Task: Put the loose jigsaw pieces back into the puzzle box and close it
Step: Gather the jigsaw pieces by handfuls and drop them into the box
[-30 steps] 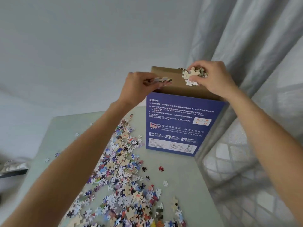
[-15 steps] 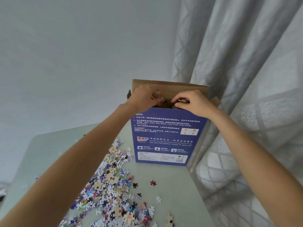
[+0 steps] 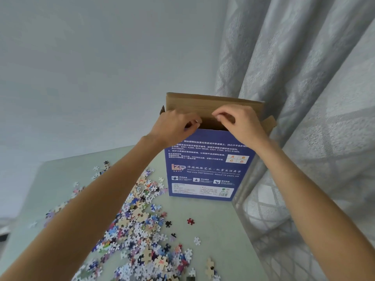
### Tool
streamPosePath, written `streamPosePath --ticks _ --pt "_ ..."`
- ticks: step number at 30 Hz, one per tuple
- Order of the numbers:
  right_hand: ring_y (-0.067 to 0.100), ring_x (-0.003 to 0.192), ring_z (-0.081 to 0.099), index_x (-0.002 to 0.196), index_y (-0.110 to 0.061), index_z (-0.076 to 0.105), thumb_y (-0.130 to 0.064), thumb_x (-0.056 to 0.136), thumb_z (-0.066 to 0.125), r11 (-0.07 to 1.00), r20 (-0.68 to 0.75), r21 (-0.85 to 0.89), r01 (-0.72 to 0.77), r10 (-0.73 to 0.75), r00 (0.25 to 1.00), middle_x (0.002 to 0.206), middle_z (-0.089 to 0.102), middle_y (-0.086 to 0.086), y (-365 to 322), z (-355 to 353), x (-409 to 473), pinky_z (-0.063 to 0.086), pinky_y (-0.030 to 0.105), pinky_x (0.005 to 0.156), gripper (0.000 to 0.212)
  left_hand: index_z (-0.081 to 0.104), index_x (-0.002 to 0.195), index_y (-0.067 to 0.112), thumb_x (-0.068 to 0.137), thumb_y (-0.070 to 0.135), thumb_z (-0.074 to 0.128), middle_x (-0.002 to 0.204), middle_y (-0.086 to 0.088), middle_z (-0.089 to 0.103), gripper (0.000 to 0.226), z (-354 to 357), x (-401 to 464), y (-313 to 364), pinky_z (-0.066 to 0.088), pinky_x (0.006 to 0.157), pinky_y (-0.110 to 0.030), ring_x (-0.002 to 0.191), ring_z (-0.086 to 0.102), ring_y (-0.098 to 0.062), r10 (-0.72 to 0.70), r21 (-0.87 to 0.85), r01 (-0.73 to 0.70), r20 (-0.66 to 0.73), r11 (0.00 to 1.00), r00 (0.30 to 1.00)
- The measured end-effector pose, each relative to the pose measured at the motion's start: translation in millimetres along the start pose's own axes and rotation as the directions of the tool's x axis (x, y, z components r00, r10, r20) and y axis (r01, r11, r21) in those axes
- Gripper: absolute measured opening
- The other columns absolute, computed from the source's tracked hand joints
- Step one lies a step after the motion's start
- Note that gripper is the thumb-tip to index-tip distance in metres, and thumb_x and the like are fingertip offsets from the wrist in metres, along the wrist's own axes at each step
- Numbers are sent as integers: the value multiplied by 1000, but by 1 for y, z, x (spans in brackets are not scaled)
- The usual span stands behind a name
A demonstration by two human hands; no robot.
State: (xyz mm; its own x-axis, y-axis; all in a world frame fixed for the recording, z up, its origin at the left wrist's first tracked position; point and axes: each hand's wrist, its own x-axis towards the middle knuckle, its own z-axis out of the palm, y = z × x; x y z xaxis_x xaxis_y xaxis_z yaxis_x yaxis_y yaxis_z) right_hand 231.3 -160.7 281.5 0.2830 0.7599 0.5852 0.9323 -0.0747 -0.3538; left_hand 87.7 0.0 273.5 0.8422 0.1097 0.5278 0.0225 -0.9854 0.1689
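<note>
The blue puzzle box (image 3: 207,169) stands upright at the far right of the pale green table (image 3: 221,246), its brown top flap (image 3: 213,101) raised. Both my hands hover over the box's open mouth. My left hand (image 3: 174,126) is at the left part of the opening, my right hand (image 3: 241,122) at the right part. The fingers of both are loosely curled and I see no piece in either. A spread of several loose jigsaw pieces (image 3: 138,220) lies on the table under my left forearm. The inside of the box is hidden.
A grey curtain (image 3: 304,98) hangs right behind and beside the box, along the table's right edge. A small side flap (image 3: 269,122) sticks out at the box's right. A lone red piece (image 3: 190,221) and a black one (image 3: 168,223) lie in front of the box.
A second ago each hand held jigsaw pieces above the box. Both hands dipped into the opening, and now no pieces show in them.
</note>
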Motion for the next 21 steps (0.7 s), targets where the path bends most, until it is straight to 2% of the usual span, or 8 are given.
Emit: streamPosePath --ticks 3,5,7,10,12,15,18,21 --pt "13 78 65 96 -9 70 -8 92 55 992 -205 -34 118 -122 971 91 70 0 -26 20 -24 54 28 70 15 69 89 19 89 21 55 75 8 68 14 -5 -29 6 48 50 -28 70 60 -14 38 37 -29 -276 999 960" --pt "13 79 66 95 -8 70 -9 91 55 986 -210 -33 163 -166 964 90 71 1 -47 45 -54 54 23 69 15 70 88 17 88 19 57 72 8 67 12 -4 -63 14 47 50 -24 69 60 -11 -34 -18 30 -355 999 934" --pt "11 78 66 95 -9 71 -8 89 58 986 -132 4 165 -163 978 88 71 0 -61 74 -87 52 19 66 13 70 89 16 87 18 59 73 7 68 11 4 -104 18 47 53 -22 67 61 -10 -131 -72 113 -329 991 935" --pt "10 77 66 95 -12 70 -8 87 61 991 83 131 27 -38 996 90 71 -3 -78 127 -146 54 22 65 13 70 92 20 85 20 61 78 9 70 12 27 -177 16 51 58 -22 69 62 -8 -370 -132 357 -88 925 925" --pt "12 83 65 98 -15 70 -8 86 61 981 291 141 -136 91 952 95 70 -4 -85 161 -184 55 27 69 16 68 101 26 86 28 60 90 12 70 17 43 -222 14 55 67 -27 79 64 -7 -538 -96 561 195 822 820" --pt "19 106 56 114 -17 64 -12 88 58 942 621 23 -336 250 743 112 62 0 -88 203 -237 47 29 87 26 59 116 31 88 34 59 111 10 65 29 62 -284 17 54 77 -29 94 63 -9 -644 32 718 472 695 602" --pt "24 117 44 139 -26 42 -24 85 65 889 744 -123 -442 377 551 128 47 5 -96 225 -273 41 32 97 58 44 132 29 83 37 64 132 -1 49 53 75 -334 28 51 88 -33 107 54 -15 -694 170 772 583 613 423" --pt "26 118 38 147 -33 18 -43 77 71 826 749 -249 -505 495 440 130 33 7 -113 239 -294 47 37 92 88 28 142 29 76 47 69 142 -9 33 80 81 -377 45 39 102 -39 125 38 -25 -752 266 817 598 511 276"
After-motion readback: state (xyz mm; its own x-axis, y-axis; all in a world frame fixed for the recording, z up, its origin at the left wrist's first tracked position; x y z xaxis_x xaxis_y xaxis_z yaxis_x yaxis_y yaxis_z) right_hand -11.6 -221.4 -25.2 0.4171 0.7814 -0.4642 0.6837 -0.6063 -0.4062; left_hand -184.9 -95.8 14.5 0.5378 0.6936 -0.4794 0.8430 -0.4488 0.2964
